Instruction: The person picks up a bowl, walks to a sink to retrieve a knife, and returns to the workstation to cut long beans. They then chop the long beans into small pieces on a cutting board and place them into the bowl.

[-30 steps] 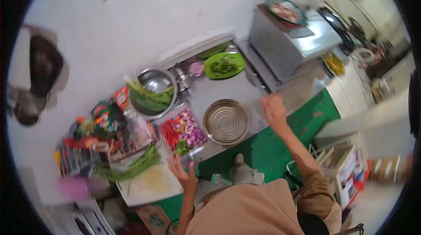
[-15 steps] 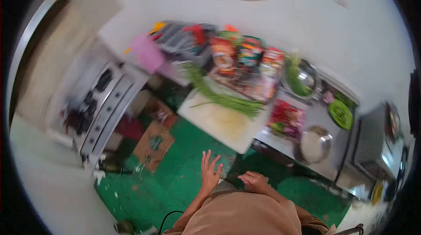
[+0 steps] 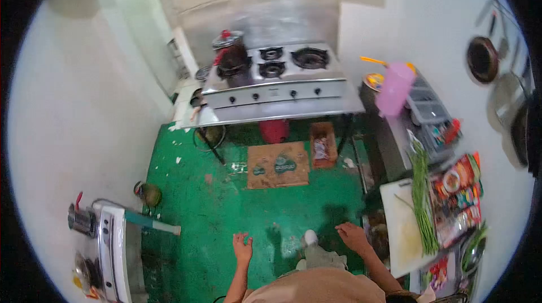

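My left hand (image 3: 243,246) hangs over the green floor, fingers loosely bent and apart, holding nothing. To the right, my right hand (image 3: 352,236) is also in the air with its fingers stretched out and nothing in it. Nearest to it is a white cutting board (image 3: 397,218) on the right-hand counter. Across that board lies a bunch of long green beans (image 3: 422,201). Ahead stands a steel gas stove (image 3: 276,91) with several burners, and a dark lidded pot (image 3: 232,57) sits at its left.
A flattened cardboard sheet (image 3: 279,165) and an open carton (image 3: 323,145) lie on the floor. On the counter are a pink pitcher (image 3: 394,89), a grey divided caddy (image 3: 427,104) and food packets (image 3: 460,179). Pans (image 3: 483,60) hang on the right wall. A white appliance (image 3: 113,246) stands at left.
My view has turned left, from the counter to the stove. The counter now shows at the right edge. My hands have moved farther apart and my right hand's fingers have stretched out.
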The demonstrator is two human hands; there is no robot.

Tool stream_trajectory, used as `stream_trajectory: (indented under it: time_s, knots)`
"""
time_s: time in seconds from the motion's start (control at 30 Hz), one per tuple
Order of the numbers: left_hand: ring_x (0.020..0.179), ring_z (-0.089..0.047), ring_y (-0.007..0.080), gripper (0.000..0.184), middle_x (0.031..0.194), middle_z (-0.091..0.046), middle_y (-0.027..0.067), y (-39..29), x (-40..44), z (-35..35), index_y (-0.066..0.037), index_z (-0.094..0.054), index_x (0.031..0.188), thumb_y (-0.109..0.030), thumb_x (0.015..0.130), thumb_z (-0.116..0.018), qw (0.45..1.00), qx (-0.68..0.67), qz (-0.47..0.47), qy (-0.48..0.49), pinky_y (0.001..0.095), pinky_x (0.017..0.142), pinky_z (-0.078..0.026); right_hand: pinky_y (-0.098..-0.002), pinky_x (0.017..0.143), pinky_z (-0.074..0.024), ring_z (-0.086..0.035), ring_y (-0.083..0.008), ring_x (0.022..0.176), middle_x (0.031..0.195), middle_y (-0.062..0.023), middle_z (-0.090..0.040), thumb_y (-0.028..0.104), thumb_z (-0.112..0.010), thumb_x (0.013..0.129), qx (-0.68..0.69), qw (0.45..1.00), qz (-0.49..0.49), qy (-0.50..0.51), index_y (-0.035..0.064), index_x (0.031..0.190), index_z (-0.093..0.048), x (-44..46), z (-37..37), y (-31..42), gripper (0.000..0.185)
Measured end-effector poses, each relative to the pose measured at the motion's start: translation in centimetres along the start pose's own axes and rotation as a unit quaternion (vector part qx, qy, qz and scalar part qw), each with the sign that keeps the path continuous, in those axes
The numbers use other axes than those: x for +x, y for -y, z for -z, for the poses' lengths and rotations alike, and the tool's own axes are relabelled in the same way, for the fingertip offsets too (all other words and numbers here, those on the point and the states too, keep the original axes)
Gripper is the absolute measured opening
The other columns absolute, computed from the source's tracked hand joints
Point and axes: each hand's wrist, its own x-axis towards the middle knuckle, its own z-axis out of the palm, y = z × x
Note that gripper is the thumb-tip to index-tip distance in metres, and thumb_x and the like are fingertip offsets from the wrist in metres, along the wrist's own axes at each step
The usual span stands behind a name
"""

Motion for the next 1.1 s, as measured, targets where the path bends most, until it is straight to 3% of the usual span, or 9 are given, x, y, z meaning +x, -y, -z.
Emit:
stream_trajectory:
  time_s: [0.2, 0.27, 0.43, 0.8, 0.87, 0.9, 0.93, 1.0, 1.1]
  knots:
    - [0.097, -0.06, 0.0414, 0.035, 0.106, -0.065, 0.0247, 17.1, -6.9, -3.9, -0.003, -0.068, 0.098, -0.033, 0.081, -0.061, 0.966, 0.12, 0.194, 0.125, 0.054, 0.076, -0.05, -0.0422, 0.075, -0.0523, -0.064, -0.0314, 0.088, 0.095, -0.0104, -0.065, 0.021, -0.056, 0.092, -0.066, 0.975, 0.149, 0.151, 0.0097, 0.102, -0.067, 16.4, -4.6, 2.8, 0.019]
    - [0.076, -0.061, 0.0413, 0.03, 0.085, -0.066, 0.0202, 16.8, -11.9, -3.0, -0.006, -0.069, 0.091, -0.032, 0.078, -0.06, 0.961, 0.253, 0.063, 0.09, 0.0527, 0.065, -0.049, -0.0422, 0.075, -0.0526, -0.064, -0.0309, 0.087, 0.095, -0.0096, -0.066, 0.023, -0.055, 0.092, -0.021, 0.963, 0.217, 0.155, 0.0105, 0.102, -0.068, 22.6, -6.9, 5.7, 0.02]
    - [0.076, -0.06, 0.0409, 0.029, 0.083, -0.065, 0.0191, 16.7, -13.8, -2.7, -0.006, -0.069, 0.09, -0.031, 0.078, -0.06, 0.918, 0.117, 0.348, 0.152, 0.0526, 0.064, -0.049, -0.0426, 0.076, -0.0528, -0.064, -0.0301, 0.085, 0.092, -0.0085, -0.065, 0.022, -0.057, 0.091, -0.006, 0.865, 0.464, 0.191, 0.0104, 0.099, -0.068, 35.5, -14.9, 17.1, 0.018]
    - [0.075, -0.06, 0.04, 0.027, 0.079, -0.064, 0.0168, 31.5, 4.0, 9.6, -0.007, -0.07, 0.088, -0.03, 0.078, -0.06, 0.931, 0.113, 0.324, 0.126, 0.0525, 0.062, -0.048, -0.0494, 0.084, -0.0489, -0.059, -0.0358, 0.102, 0.108, -0.0139, -0.061, 0.022, -0.059, 0.09, 0.072, 0.769, 0.472, 0.426, 0.0108, 0.116, -0.058, 43.5, -39.2, 40.8, 0.029]
    - [0.075, -0.059, 0.0399, 0.026, 0.078, -0.064, 0.0164, 37.3, 7.7, 13.0, -0.007, -0.07, 0.087, -0.03, 0.078, -0.06, 0.962, 0.152, 0.204, 0.094, 0.0525, 0.062, -0.048, -0.0498, 0.084, -0.0488, -0.059, -0.036, 0.105, 0.112, -0.0144, -0.061, 0.023, -0.059, 0.09, -0.079, 0.736, 0.408, 0.533, 0.0112, 0.12, -0.057, 45.1, -40.8, 43.5, 0.032]
    - [0.075, -0.059, 0.0398, 0.026, 0.078, -0.064, 0.0162, 39.7, 9.1, 15.5, -0.008, -0.07, 0.087, -0.03, 0.078, -0.06, 0.96, 0.267, -0.082, -0.011, 0.0525, 0.062, -0.048, -0.0498, 0.084, -0.0488, -0.059, -0.036, 0.105, 0.112, -0.0144, -0.061, 0.023, -0.059, 0.09, -0.081, 0.74, 0.398, 0.536, 0.0112, 0.12, -0.057, 46.6, -41.7, 44.5, 0.032]
    - [0.079, -0.061, 0.038, 0.025, 0.081, -0.066, 0.0155, 41.3, 12.7, 18.2, -0.008, -0.071, 0.086, -0.029, 0.08, -0.059, 0.894, 0.367, 0.178, 0.186, 0.0513, 0.064, -0.049, -0.0492, 0.084, -0.0487, -0.059, -0.0359, 0.105, 0.112, -0.0155, -0.061, 0.025, -0.057, 0.092, -0.089, 0.729, 0.379, 0.564, 0.0117, 0.121, -0.057, 48.4, -42.6, 45.4, 0.033]
    - [0.074, -0.062, 0.0373, 0.024, 0.08, -0.066, 0.0152, 44.4, 20.7, 22.4, -0.009, -0.071, 0.087, -0.028, 0.08, -0.059, 0.944, -0.014, 0.326, -0.044, 0.0475, 0.066, -0.05, -0.0498, 0.086, -0.0478, -0.058, -0.038, 0.107, 0.116, -0.0174, -0.061, 0.029, -0.056, 0.093, -0.102, 0.735, 0.345, 0.574, 0.012, 0.126, -0.054, 52.1, -43.1, 47.8, 0.037]
    - [0.067, -0.063, 0.0295, 0.023, 0.083, -0.068, 0.0124, 48.8, 34.1, 26.2, -0.007, -0.07, 0.093, -0.021, 0.082, -0.056, 0.957, 0.034, 0.268, -0.101, 0.0439, 0.062, -0.051, -0.0497, 0.087, -0.0477, -0.058, -0.038, 0.108, 0.116, -0.0171, -0.061, 0.031, -0.057, 0.092, -0.092, 0.818, 0.278, 0.495, 0.0128, 0.128, -0.054, 59.3, -45.9, 49.4, 0.04]
